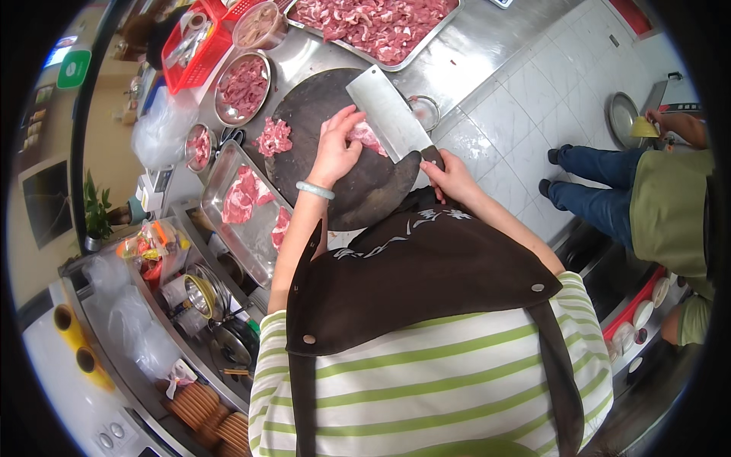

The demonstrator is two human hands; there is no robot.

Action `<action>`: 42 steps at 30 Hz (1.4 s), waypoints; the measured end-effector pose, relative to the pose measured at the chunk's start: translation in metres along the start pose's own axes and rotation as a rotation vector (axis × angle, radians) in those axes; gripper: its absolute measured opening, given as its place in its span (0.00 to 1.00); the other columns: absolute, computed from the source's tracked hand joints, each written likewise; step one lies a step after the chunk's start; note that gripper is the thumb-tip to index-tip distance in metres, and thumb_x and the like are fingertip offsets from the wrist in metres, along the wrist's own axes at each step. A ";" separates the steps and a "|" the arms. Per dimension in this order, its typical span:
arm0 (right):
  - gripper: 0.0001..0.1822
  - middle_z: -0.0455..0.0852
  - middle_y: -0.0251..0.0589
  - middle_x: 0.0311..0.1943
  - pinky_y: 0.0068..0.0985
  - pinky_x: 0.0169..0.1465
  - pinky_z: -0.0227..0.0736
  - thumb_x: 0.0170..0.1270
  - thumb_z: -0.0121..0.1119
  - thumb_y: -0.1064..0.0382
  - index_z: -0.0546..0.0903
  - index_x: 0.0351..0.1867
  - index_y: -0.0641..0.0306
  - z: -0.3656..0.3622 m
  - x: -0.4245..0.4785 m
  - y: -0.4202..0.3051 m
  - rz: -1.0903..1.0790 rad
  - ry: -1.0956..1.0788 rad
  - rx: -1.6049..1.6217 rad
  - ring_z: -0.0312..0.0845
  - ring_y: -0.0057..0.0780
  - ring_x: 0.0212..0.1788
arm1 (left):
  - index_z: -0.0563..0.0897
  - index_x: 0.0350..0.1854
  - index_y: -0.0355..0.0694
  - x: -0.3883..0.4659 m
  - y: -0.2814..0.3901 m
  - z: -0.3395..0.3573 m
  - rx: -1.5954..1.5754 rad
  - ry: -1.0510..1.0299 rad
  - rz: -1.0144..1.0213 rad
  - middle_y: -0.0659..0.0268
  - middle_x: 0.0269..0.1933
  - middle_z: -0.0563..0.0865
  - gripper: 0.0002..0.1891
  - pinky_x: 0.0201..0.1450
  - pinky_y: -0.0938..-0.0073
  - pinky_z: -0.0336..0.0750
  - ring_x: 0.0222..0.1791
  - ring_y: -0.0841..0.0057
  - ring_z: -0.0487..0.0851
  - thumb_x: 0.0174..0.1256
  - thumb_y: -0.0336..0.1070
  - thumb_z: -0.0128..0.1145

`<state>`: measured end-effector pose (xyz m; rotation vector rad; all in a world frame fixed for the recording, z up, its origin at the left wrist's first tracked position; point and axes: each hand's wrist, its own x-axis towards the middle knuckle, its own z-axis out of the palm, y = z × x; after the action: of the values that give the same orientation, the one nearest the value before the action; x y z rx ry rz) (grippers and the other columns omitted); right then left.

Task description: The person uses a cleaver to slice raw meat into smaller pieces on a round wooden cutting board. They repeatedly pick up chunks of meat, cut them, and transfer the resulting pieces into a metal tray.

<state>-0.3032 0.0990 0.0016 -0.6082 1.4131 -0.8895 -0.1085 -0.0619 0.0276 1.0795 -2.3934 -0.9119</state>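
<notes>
On the dark round chopping block lies a piece of raw meat. My left hand steadies it, fingers bent and fingertips at its near side; part of the meat is hidden behind them. My right hand grips the handle of a cleaver. The broad blade slants over the block's right side, its edge beside the meat. A small heap of cut meat sits at the block's left rim. Larger raw pieces rest in a steel tray left of the block.
Beyond the block stands a large tray heaped with cut meat. Steel bowls of meat and a red basket line the left. A wire-handled strainer is behind the cleaver. A person stands at right, holding a yellow bowl.
</notes>
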 end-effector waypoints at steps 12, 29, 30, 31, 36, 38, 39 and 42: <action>0.14 0.71 0.32 0.18 0.20 0.12 0.61 0.66 0.56 0.56 0.70 0.40 0.66 -0.009 -0.020 -0.010 -0.085 0.105 0.125 0.67 0.18 0.11 | 0.81 0.42 0.35 -0.003 -0.012 -0.022 -0.743 -0.443 -0.624 0.68 0.27 0.81 0.17 0.26 0.81 0.72 0.22 0.82 0.75 0.68 0.47 0.52; 0.14 0.71 0.32 0.18 0.20 0.12 0.61 0.66 0.56 0.57 0.68 0.37 0.66 -0.009 -0.031 -0.018 -0.118 0.116 0.160 0.67 0.18 0.11 | 0.73 0.55 0.32 -0.016 0.014 -0.028 -1.207 -0.530 -0.491 0.64 0.34 0.81 0.23 0.28 0.81 0.70 0.24 0.81 0.74 0.72 0.48 0.43; 0.14 0.71 0.32 0.18 0.20 0.13 0.61 0.66 0.56 0.57 0.69 0.37 0.66 -0.009 -0.031 -0.018 -0.119 0.115 0.159 0.67 0.18 0.11 | 0.73 0.56 0.32 -0.016 0.017 -0.028 -1.245 -0.532 -0.513 0.64 0.36 0.81 0.23 0.30 0.81 0.71 0.25 0.81 0.75 0.72 0.47 0.43; 0.14 0.71 0.32 0.18 0.19 0.13 0.61 0.66 0.56 0.57 0.69 0.37 0.66 -0.010 -0.031 -0.018 -0.118 0.115 0.159 0.67 0.18 0.11 | 0.72 0.57 0.33 -0.016 0.019 -0.029 -1.279 -0.545 -0.540 0.64 0.37 0.81 0.22 0.32 0.80 0.71 0.27 0.81 0.75 0.72 0.46 0.44; 0.14 0.72 0.32 0.18 0.19 0.13 0.61 0.66 0.56 0.57 0.69 0.39 0.67 -0.011 -0.034 -0.018 -0.114 0.113 0.161 0.67 0.18 0.11 | 0.74 0.56 0.37 -0.018 0.037 -0.028 -1.225 -0.311 -0.546 0.66 0.43 0.80 0.19 0.38 0.79 0.71 0.33 0.80 0.76 0.69 0.43 0.48; 0.14 0.72 0.32 0.19 0.19 0.13 0.62 0.66 0.56 0.58 0.69 0.39 0.67 -0.011 -0.035 -0.019 -0.117 0.118 0.163 0.67 0.18 0.11 | 0.76 0.52 0.36 -0.013 0.024 -0.024 -0.756 -0.244 -0.438 0.65 0.43 0.79 0.17 0.39 0.77 0.72 0.35 0.79 0.76 0.68 0.41 0.50; 0.14 0.71 0.32 0.19 0.19 0.13 0.62 0.66 0.56 0.58 0.69 0.39 0.67 -0.012 -0.035 -0.019 -0.116 0.118 0.163 0.67 0.18 0.11 | 0.77 0.50 0.35 -0.011 0.023 -0.023 -0.524 -0.207 -0.384 0.65 0.43 0.79 0.16 0.39 0.76 0.72 0.36 0.78 0.76 0.68 0.41 0.51; 0.14 0.71 0.32 0.19 0.19 0.13 0.62 0.66 0.56 0.58 0.70 0.39 0.67 -0.013 -0.036 -0.022 -0.108 0.132 0.153 0.67 0.18 0.11 | 0.74 0.54 0.34 -0.012 0.029 -0.007 0.102 -0.095 -0.141 0.56 0.39 0.77 0.24 0.44 0.66 0.73 0.39 0.64 0.78 0.58 0.42 0.60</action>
<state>-0.3168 0.1184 0.0390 -0.5217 1.4243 -1.1301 -0.1128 -0.0408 0.0517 1.2838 -2.4904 -0.9148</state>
